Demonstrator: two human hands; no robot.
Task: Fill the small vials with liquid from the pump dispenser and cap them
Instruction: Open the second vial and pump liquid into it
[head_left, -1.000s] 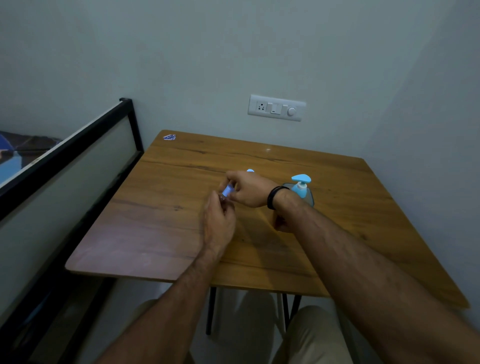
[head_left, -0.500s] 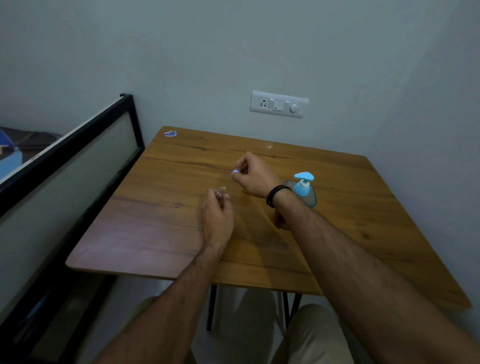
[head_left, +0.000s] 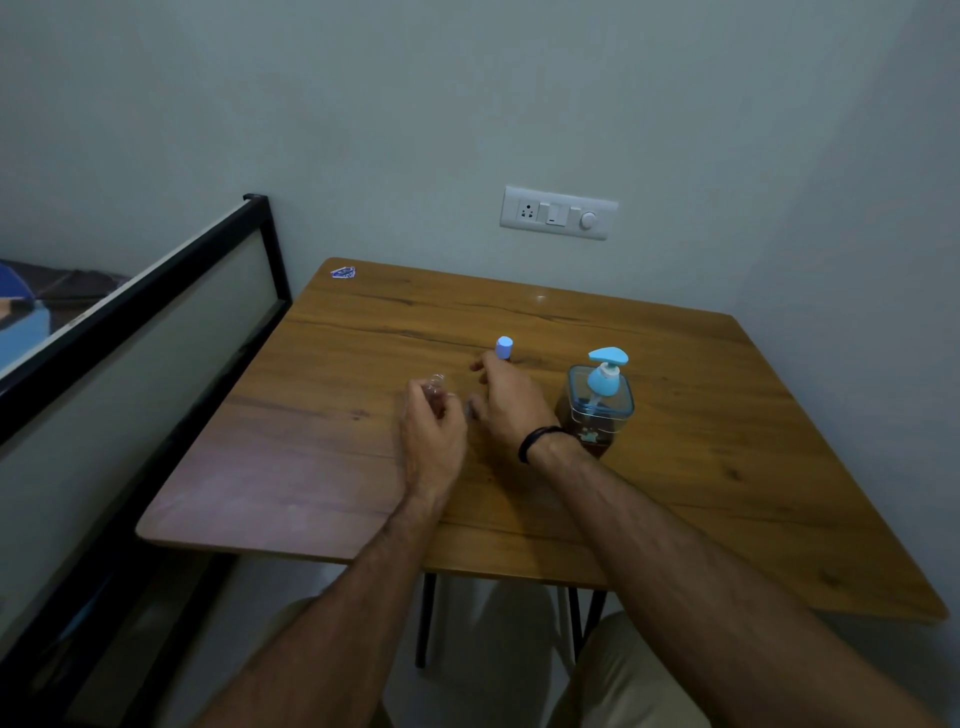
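So here's where things stand. There's one small vial with a pale blue cap (head_left: 504, 348) standing upright on the wooden surface (head_left: 701, 415), just above centre of the frame, so I'd say that one is filled and capped, though it's too small to see any liquid inside it. The right hand (head_left: 511, 402) sits right below it with fingers loosely spread and nothing in its grasp; whether a fingertip touches the capped vial I can't tell, it's very close either way.

The left hand (head_left: 431, 431), just left of centre, has its fingers curled round a tiny clear glass vial (head_left: 435, 383), which pokes out above the fingertips. No cap on that one as far as I can see, and it looks empty, but honestly it's see-through and small, so don't quote me.

The square clear pump dispenser with the light blue pump head (head_left: 600, 400) sits to the right of the right hand, near the wrist with the black band (head_left: 537, 441). It has dark liquid low in the bottom.

My read: one vial done, a second in hand and yet to be filled and capped. I can't spot its cap or any more vials anywhere on the surface.
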